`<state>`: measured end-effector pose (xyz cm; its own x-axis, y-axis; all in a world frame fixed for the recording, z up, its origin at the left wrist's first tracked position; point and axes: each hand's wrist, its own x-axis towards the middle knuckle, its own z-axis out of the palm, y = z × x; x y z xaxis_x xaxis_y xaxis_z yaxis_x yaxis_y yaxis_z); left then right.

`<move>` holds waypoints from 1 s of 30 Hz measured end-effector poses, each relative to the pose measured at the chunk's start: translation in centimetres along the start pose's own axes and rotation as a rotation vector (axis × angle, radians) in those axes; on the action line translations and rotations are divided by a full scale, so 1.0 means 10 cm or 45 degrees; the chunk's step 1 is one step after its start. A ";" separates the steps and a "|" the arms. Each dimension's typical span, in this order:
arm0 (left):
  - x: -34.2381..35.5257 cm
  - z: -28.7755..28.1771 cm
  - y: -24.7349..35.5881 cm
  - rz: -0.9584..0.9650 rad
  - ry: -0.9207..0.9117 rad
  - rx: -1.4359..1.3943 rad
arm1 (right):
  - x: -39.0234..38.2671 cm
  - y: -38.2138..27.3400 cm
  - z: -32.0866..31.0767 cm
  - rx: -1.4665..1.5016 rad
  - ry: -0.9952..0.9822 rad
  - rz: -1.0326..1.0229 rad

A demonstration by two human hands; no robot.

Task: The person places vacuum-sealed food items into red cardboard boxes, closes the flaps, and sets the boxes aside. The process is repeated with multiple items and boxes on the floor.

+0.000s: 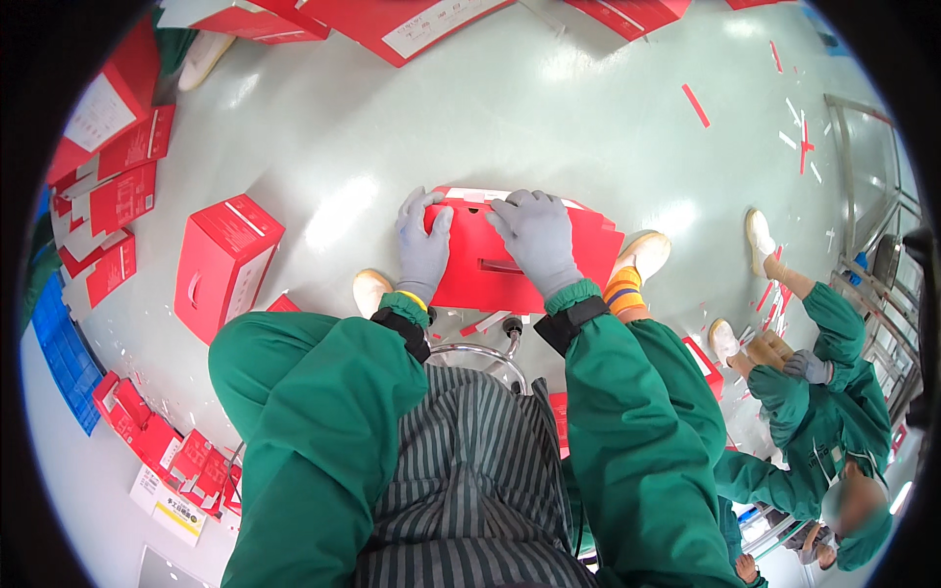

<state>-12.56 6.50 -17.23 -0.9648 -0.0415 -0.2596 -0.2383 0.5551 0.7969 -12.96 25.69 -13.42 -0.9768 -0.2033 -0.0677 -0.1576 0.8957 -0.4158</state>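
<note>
A red cardboard box (470, 279) stands on the floor between my feet, with a dark slot in its upper face and a small notch at the far edge. My left hand (423, 245), in a grey glove, is closed on the far left corner, its thumb on the red face. On the far edge, right of the notch, my right hand (537, 238) is closed too, its fingers bent over the rim and partly hidden. A white strip shows along that far edge between the two gloves.
Another red box (230, 265) with a handle stands at my left. Flattened red cartons (123, 201) are stacked farther left, near a blue pallet (64, 338). Red and white scraps (696, 106) litter the floor. A co-worker (823, 421) in green sits at right, beside a metal rack (882, 235).
</note>
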 end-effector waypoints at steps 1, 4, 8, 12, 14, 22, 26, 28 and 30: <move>0.00 0.00 0.01 -0.010 0.012 -0.028 | 0.01 0.01 0.02 0.068 0.010 0.038; 0.00 0.00 0.04 -0.057 0.039 -0.082 | 0.06 0.03 0.05 0.238 -0.030 0.096; 0.03 0.01 0.07 -0.069 0.051 -0.156 | 0.10 0.03 0.06 0.365 -0.056 0.129; 0.02 -0.01 0.03 -0.171 0.035 -0.226 | 0.05 -0.03 0.08 0.446 -0.005 0.112; 0.00 -0.01 0.01 -0.140 0.041 -0.175 | 0.02 -0.06 0.10 0.464 0.030 0.106; -0.03 0.01 -0.03 -0.074 0.080 -0.161 | 0.02 -0.08 0.08 0.526 0.021 0.170; 0.00 0.02 -0.03 -0.075 0.062 -0.202 | 0.06 -0.08 0.08 0.522 -0.059 0.221; 0.01 0.02 -0.04 -0.025 0.079 -0.159 | 0.06 -0.09 0.10 0.519 -0.123 0.282; 0.01 0.02 -0.04 -0.024 0.086 -0.128 | 0.05 -0.10 0.14 0.524 -0.016 0.210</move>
<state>-12.49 6.43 -17.70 -0.9647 -0.1089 -0.2400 -0.2627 0.4680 0.8438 -13.10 24.18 -14.31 -0.9818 -0.0782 -0.1733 0.0734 0.6850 -0.7249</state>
